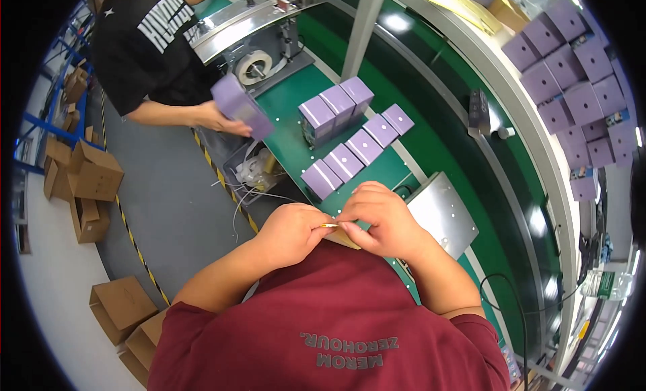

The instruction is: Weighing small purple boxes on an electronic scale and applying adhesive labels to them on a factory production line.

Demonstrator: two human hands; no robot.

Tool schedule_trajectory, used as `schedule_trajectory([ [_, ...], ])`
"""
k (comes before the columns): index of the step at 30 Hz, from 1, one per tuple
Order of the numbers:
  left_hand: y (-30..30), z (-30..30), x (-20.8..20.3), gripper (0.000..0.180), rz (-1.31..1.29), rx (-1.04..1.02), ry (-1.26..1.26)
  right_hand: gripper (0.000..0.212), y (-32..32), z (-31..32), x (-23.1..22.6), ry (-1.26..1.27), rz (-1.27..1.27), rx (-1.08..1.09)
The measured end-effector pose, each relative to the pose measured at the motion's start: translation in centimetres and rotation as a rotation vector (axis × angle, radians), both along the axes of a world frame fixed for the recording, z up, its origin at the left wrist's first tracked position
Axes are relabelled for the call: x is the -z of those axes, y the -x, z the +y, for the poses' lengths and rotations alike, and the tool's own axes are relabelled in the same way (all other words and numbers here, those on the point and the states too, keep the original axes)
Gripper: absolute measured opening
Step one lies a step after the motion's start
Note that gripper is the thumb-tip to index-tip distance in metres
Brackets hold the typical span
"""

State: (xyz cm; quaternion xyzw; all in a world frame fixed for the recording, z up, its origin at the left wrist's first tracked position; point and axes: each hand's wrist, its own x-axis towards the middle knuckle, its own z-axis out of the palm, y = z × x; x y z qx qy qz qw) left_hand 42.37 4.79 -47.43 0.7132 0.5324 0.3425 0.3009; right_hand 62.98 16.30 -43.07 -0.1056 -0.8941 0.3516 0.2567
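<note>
My left hand (291, 233) and my right hand (382, 219) meet in front of my chest. Between the left thumb and forefinger is a small thin white-and-yellow strip (329, 225). The right thumb and fingertips pinch at its other end; its exact kind is too small to make out. Just below the fingers, close to my shirt, a pale yellow flat piece (344, 239) shows, partly hidden. Beyond my hands, a slanting row of purple boxes (344, 162) lies on the green work table (286, 98). Further back, three taller purple boxes (336, 103) stand side by side.
At the left a co-worker's hand (225, 120) holds a purple box (241, 105) beside a machine with a white roll (254, 68). A metal plate (444, 212) sits right of my hand. Purple boxes (565, 64) are stacked beyond the conveyor (501, 169). Cartons (97, 172) lie on the left floor.
</note>
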Motion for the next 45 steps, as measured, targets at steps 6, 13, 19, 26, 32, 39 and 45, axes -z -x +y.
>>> schedule_trajectory([
  [6, 1.8, -0.1, -0.1, 0.008, 0.082, -0.004, -0.008, 0.016, 2.6, -0.2, 0.4, -0.13, -0.067, -0.074],
  [13, 2.5, 0.1, 0.2, 0.009, 0.057, 0.003, -0.065, 0.018, 3.2, 0.4, 1.0, -0.1, -0.068, -0.129],
  [19, 2.6, 0.5, 0.0, 0.01, 0.051, -0.07, -0.148, 0.026, 2.9, 0.3, 0.4, -0.001, -0.067, -0.09],
  [26, 1.0, 1.6, -0.5, 0.008, 0.077, -0.024, -0.103, 0.03, 1.5, -0.1, 0.2, -0.108, -0.125, -0.069],
  [32, -1.2, 2.7, -1.3, 0.006, 0.049, 0.016, -0.034, 0.025, -1.0, -0.9, 0.2, -0.187, -0.051, 0.042],
  [39, -3.7, 3.8, -2.4, 0.01, 0.066, 0.104, 0.03, 0.022, -4.4, -1.4, 0.4, -0.188, -0.038, 0.131],
  [45, -4.4, 4.3, -2.2, 0.012, 0.064, 0.148, 0.051, 0.016, -6.2, -1.1, 0.3, -0.035, 0.015, 0.14],
])
